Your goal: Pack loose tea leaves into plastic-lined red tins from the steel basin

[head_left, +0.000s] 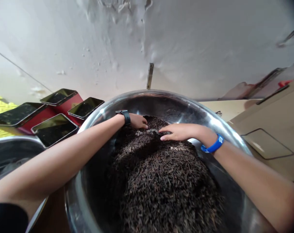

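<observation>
A large, shiny metal bowl (234,136) holds a heap of dark, dry, twisted leaves that look like loose tea (166,181). My left hand (137,121), with a black watch on its wrist, rests at the far side of the heap, fingers slightly bent and apart. Opposite it, my right hand (177,132) stretches its fingers over the leaves, palm down, a blue band round the wrist. A small gap with a greyish patch lies between the fingertips. Neither hand visibly grips anything; some fingers of the left are hidden.
Several open red tins (64,100) with dark insides stand left of the bowl. A second metal bowl (18,139) sits at the far left, near something yellow (1,106). Cardboard (278,129) is on the right. A wall with peeling paint (118,48) rises behind.
</observation>
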Demonstrator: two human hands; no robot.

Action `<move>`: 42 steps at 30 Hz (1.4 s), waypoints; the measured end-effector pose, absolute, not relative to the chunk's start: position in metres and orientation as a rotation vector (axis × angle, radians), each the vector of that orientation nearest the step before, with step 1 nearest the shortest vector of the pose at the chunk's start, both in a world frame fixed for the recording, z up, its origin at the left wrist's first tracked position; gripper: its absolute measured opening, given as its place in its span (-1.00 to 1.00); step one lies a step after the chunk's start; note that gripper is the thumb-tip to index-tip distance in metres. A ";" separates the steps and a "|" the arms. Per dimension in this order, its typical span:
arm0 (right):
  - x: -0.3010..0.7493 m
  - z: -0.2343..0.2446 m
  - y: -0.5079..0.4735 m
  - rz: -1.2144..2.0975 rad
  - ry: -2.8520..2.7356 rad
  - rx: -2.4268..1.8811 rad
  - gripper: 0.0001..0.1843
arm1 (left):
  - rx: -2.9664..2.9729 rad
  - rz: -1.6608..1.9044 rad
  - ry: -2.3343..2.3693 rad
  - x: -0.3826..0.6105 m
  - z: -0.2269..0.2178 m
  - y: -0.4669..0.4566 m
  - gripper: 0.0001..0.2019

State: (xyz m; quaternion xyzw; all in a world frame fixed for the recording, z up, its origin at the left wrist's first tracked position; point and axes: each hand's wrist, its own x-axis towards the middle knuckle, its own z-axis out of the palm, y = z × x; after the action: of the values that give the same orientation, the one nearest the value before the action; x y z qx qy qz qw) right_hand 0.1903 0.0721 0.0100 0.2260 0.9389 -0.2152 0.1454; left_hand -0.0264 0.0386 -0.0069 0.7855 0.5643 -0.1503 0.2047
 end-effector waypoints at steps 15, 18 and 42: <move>0.175 0.009 0.000 -0.721 2.448 0.114 0.26 | 1.903 -0.427 1.496 -0.009 -0.053 0.034 -0.32; 0.173 0.003 -0.009 -0.635 2.518 0.055 0.30 | 1.746 -0.418 1.432 -0.001 -0.063 0.031 -0.24; 0.168 0.013 -0.004 -0.287 2.947 0.085 -0.48 | 2.230 -0.431 1.504 0.017 -0.041 0.018 -0.88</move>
State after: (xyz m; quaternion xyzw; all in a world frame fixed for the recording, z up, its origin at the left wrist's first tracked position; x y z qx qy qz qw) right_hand 0.1683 -0.0036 0.0127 0.0287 0.9909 -0.0966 0.0894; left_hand 0.0165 0.0182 -0.0406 0.8008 0.5401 -0.1548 0.2074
